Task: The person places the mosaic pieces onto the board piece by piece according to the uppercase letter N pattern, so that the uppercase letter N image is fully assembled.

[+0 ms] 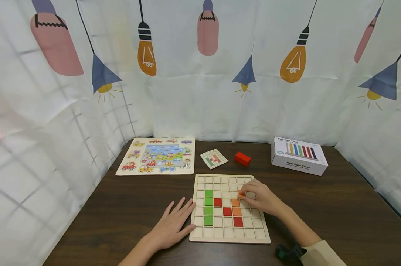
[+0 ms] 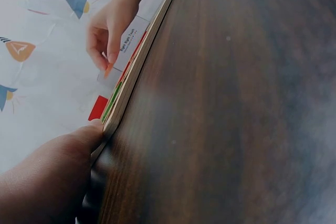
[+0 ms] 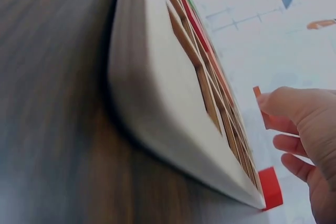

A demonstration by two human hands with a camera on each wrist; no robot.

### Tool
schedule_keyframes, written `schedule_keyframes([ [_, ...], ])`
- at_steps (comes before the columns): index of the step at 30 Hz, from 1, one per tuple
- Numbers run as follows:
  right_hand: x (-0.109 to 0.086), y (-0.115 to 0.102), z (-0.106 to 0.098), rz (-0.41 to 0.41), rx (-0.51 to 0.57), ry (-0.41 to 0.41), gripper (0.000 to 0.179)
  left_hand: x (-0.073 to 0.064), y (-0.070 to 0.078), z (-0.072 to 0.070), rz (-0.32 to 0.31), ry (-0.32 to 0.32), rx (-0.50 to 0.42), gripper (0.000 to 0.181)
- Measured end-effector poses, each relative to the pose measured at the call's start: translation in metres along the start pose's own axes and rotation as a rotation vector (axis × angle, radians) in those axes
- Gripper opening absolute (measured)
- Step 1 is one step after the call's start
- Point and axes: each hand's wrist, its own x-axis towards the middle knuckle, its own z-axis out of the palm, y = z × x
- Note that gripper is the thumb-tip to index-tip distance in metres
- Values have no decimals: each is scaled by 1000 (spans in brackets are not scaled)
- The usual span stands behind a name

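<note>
A wooden grid board (image 1: 230, 240) lies on the dark table. Several green tiles (image 1: 208, 211) fill a column on its left side; three red tiles (image 1: 227, 211) step diagonally down to the right. Two orange tiles (image 1: 235, 203) sit one above the other. My right hand (image 1: 261, 196) pinches another orange tile (image 3: 261, 107) between thumb and fingertips, close over the board's upper right part. My left hand (image 1: 174, 224) lies with fingers spread at the board's left edge, its thumb (image 2: 86, 136) touching the rim.
Behind the board are a small pattern card (image 1: 214, 159) with coloured squares and a red block (image 1: 242, 159). A picture puzzle board (image 1: 123, 169) lies at the back left. The white box (image 1: 296, 167) at the back right shows coloured bead rods. A printed curtain (image 1: 200, 103) hangs behind.
</note>
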Motion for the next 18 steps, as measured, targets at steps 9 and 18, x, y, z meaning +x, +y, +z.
schedule_keyframes([
  [9, 9, 0, 13, 50, -16, -56, 12, 0, 0, 0, 3, -2, 5, 66],
  [18, 10, 2, 21, 85, 1, -72, 9, 1, 0, 0, 1, -4, 7, 67],
])
